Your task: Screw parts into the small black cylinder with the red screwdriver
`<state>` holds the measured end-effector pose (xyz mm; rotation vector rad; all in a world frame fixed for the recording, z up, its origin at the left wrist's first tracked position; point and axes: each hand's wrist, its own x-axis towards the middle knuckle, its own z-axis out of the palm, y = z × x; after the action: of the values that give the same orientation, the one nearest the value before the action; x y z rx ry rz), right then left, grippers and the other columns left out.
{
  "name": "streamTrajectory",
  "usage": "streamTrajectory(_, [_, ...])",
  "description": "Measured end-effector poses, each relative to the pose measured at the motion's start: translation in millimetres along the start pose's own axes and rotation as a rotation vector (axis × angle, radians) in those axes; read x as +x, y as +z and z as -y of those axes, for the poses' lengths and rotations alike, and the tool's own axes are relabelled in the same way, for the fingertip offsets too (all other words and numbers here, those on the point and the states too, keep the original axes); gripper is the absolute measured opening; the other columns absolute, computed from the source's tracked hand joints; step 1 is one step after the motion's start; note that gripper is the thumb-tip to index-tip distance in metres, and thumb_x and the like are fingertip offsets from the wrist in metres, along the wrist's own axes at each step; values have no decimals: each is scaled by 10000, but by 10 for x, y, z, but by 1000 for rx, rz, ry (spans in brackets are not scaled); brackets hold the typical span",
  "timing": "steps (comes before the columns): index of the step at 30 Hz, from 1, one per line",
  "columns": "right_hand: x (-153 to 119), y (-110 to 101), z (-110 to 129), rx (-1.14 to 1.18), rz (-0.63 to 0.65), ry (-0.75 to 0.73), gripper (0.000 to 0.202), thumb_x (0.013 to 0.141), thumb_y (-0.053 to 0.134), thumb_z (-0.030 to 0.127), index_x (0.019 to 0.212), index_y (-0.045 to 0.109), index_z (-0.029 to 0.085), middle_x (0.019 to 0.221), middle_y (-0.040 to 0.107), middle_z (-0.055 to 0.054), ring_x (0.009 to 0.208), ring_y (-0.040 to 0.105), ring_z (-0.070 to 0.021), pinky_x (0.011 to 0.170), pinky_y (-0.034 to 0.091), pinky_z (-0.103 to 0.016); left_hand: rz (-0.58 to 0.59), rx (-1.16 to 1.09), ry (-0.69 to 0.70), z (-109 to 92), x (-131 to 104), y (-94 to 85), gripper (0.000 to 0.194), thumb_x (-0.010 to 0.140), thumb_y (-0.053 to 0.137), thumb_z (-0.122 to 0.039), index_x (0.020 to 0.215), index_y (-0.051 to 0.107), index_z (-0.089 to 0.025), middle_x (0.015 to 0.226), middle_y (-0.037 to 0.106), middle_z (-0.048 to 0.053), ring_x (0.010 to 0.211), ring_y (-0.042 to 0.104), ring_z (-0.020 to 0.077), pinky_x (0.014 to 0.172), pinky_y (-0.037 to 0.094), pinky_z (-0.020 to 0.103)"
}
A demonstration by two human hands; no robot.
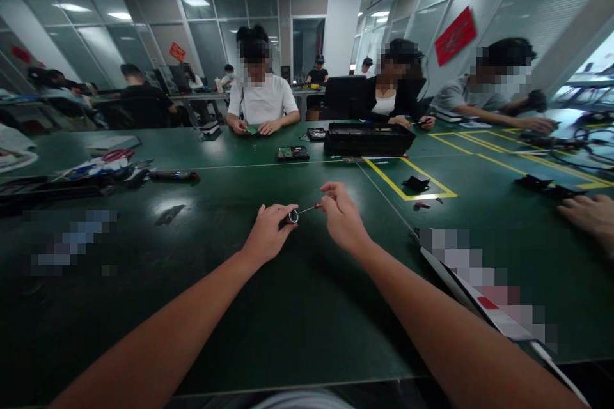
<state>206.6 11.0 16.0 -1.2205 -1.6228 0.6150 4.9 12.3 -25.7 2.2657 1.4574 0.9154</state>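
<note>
Over the green table [230, 332], my left hand [268, 230] is closed round a small black cylinder [292, 216] whose silvery round end faces right. My right hand [343, 217] pinches the red handle of a small screwdriver [317, 206]. Its thin metal shaft points left and reaches the round end of the cylinder; whether the tip touches it is too small to tell. Both forearms come in from the bottom edge.
Beyond my hands lie a green circuit board part [292, 153] and a long black box [369, 139]. A black bracket [416, 184] sits inside yellow tape. Tools [173, 176] lie left, a white-edged panel [480, 294] right. Another person's hand [590, 214] rests far right; people sit opposite.
</note>
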Motion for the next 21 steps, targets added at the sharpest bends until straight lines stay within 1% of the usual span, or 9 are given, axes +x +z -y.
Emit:
streamTrajectory(1, [-1,-1,5,-11,-3,-4,208,974,392,353,1035,551,234,798,653,-13,748,620,-212,672,412,-329,1,0,-3,-1,0,-1,409,954,594,-225,1353,583,-312,1281,629,54,1242,545,252,1222,154,654])
streamTrajectory(3, [2,-6,16,-57,-16,-12,288,999,378,434,906,570,241,751,638,-8,712,609,-205,651,392,-324,4,2,-3,-6,-1,-1,410,955,593,-234,1356,582,-317,1284,629,56,1248,544,257,1223,146,659])
streamTrajectory(4, [4,-9,19,-79,-23,-18,328,1005,371,457,877,580,240,739,636,-9,702,606,-204,646,386,-324,6,4,-2,-7,-2,-1,410,955,595,-238,1356,581,-321,1283,630,53,1249,544,258,1224,142,660])
streamTrajectory(6, [9,-14,18,-96,-26,-19,320,1005,371,439,920,604,237,749,646,-13,697,607,-204,646,386,-325,9,10,-1,-7,-4,-2,414,956,595,-242,1361,576,-324,1281,630,49,1248,546,257,1224,145,660])
streamTrajectory(9, [6,-17,10,-56,-7,12,249,978,389,346,1088,580,232,787,658,-11,686,602,-201,639,395,-323,5,14,-4,-3,-5,-7,413,961,587,-247,1367,571,-316,1294,625,54,1254,543,258,1222,168,653])
streamTrajectory(12, [-9,-17,15,-25,-1,14,220,946,403,291,1093,555,229,777,639,-3,695,595,-201,637,396,-320,1,20,-4,-4,-6,-12,409,958,592,-241,1361,579,-311,1297,625,58,1258,540,258,1223,168,650])
streamTrajectory(14, [-17,-17,28,-32,-3,9,197,964,405,338,1014,567,237,758,630,0,689,592,-199,628,387,-318,0,22,-4,-9,-8,-12,413,956,598,-236,1360,579,-318,1297,627,52,1260,539,257,1224,163,654])
streamTrajectory(17, [-15,-17,43,-61,-19,8,299,1000,375,446,941,584,240,759,645,-12,701,609,-204,634,385,-323,3,18,1,-20,-12,-11,420,958,596,-241,1369,571,-323,1299,625,48,1261,538,258,1220,171,659])
streamTrajectory(21, [-6,0,13,-19,-19,33,255,983,409,403,1110,546,227,814,675,-24,700,621,-207,644,405,-330,3,24,-8,-29,-3,-18,418,958,588,-230,1369,573,-306,1294,628,61,1248,545,259,1216,180,657])
